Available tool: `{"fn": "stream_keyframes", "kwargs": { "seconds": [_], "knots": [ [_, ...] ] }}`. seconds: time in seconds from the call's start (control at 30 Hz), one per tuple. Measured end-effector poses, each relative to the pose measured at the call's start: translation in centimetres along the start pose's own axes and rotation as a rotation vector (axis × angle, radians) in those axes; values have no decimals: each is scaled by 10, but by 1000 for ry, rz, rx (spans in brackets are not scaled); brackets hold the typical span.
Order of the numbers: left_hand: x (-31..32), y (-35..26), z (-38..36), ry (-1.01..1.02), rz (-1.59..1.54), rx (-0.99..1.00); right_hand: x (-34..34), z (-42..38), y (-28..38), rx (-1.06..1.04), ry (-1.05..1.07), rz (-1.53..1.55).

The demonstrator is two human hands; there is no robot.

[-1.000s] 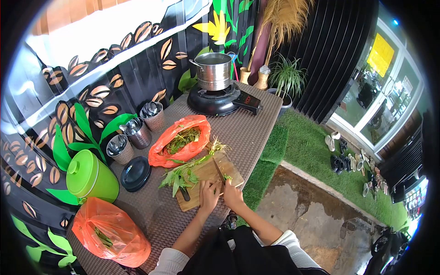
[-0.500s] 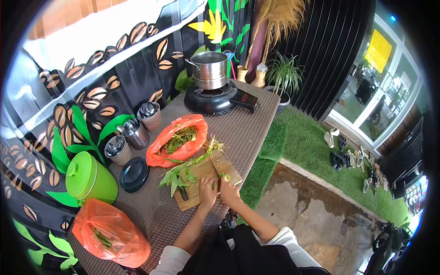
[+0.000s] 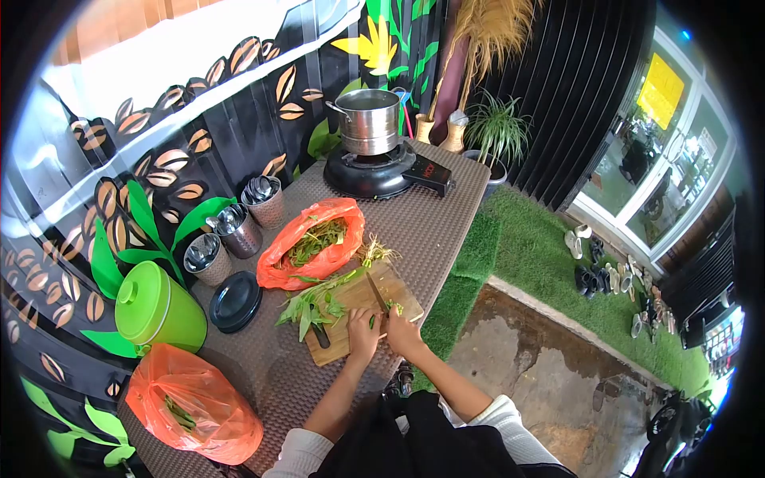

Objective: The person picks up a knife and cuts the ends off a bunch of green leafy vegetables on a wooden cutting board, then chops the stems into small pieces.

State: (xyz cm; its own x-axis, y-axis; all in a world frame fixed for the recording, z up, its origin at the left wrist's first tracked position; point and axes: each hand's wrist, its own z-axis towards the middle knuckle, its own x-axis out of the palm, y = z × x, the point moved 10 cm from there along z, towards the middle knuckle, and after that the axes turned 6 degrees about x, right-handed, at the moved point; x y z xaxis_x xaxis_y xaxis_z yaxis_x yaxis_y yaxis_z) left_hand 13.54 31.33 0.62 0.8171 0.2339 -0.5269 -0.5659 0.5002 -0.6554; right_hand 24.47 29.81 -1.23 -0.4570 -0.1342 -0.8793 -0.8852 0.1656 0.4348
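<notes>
A wooden cutting board [image 3: 339,348] lies near the table's right edge. My right hand [image 3: 404,334] is closed round the handle of a knife [image 3: 374,288], whose blade points away over the board. Close beside it, my left hand [image 3: 363,334] is closed on green stems at the board's middle. Leafy greens [image 3: 307,307] spread over the board's left side, and pale roots [image 3: 376,252] lie at its far edge. Small chopped green pieces [image 3: 394,308] sit by the blade. Just beyond the board stands an open orange bag of greens [image 3: 348,253].
A pot [image 3: 368,127] stands on a black stove [image 3: 362,179] at the table's far end. Along the left are cutlery cups [image 3: 209,263], a black lid [image 3: 235,303], a green lidded container [image 3: 171,315] and another orange bag [image 3: 215,422].
The knife blade now shows more narrowly, tilted more upright. My hands stay close together on the board, and the view has shifted very slightly.
</notes>
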Motion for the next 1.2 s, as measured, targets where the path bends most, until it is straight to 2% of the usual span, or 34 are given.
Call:
{"fn": "stream_keyframes", "kwargs": {
  "seconds": [0.1, 0.17, 0.23, 0.4, 0.47, 0.57, 0.67, 0.73, 0.87, 0.97, 1.07, 1.13, 1.2],
  "knots": [
    [-1, 4, 0, -4, -3, -6, 3, -16, 7, 35, -99, -16],
    [-2, 1, -1, -9, -13, -6, 6, -15, 6, 56, -71, -21],
    [-2, 11, -2, 5, -126, -171, 6, -5, 9, 30, -37, -32],
    [-1, 17, -2, -21, -194, -215, 0, -5, 8, -58, -58, -3],
    [0, 21, -4, -21, -205, -234, 7, -15, 5, 64, -46, -23],
    [-3, 20, -3, -48, -199, -221, 15, -14, 7, 84, -29, -22],
    [-5, 12, -4, 16, -131, -171, 9, -5, 2, 54, -50, 26],
    [-9, -5, -3, 35, -3, -26, 7, -8, 0, 56, -59, 21],
    [-13, -23, -10, 19, 88, 94, 0, -15, -4, 84, -91, 17],
    [-15, -17, -13, -30, 47, 78, -3, -11, -17, 154, -86, 10],
    [-5, -3, -6, 42, -6, 2, -5, -9, -25, 151, -59, 29],
    [10, 18, -3, 78, -241, -184, -7, -9, -24, 133, -42, 58],
    [9, 13, 4, 70, -251, -190, -7, -10, -25, 121, -31, 86]
  ]
}}
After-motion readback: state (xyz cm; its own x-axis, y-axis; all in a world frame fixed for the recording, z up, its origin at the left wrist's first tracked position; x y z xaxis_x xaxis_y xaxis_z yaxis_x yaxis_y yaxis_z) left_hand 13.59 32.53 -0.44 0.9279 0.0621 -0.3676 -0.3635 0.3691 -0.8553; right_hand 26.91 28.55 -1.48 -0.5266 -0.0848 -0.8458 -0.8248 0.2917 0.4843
